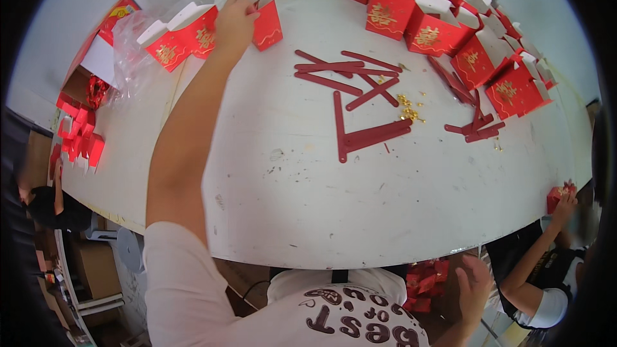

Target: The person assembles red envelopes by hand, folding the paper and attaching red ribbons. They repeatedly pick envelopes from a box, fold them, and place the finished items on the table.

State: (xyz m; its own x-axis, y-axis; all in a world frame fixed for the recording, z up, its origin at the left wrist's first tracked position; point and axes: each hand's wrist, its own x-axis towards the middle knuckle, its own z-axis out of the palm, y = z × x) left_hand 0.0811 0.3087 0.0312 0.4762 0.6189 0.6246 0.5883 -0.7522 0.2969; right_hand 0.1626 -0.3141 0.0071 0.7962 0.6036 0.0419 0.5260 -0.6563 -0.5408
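My left hand [235,20] is stretched to the far left of the table, its fingers closed at the top edge of a small red gift box [268,26] with gold print. Part of that box is hidden behind the hand. Just left of the hand stand two more red boxes [168,48] with white inner flaps up. My right hand [474,288] hangs beyond the table's near edge, right of my body, fingers apart and holding nothing. Dark red strips [376,135] with holes at their ends lie mid-table, beside small gold fasteners [409,110].
Many red boxes crowd the far right, one at the front [511,90]. More strips [475,122] lie near them. Clear plastic [132,48] and a carton [87,67] are at left, with small red boxes [80,132]. People work at both sides; one hand [565,205] holds a red box.
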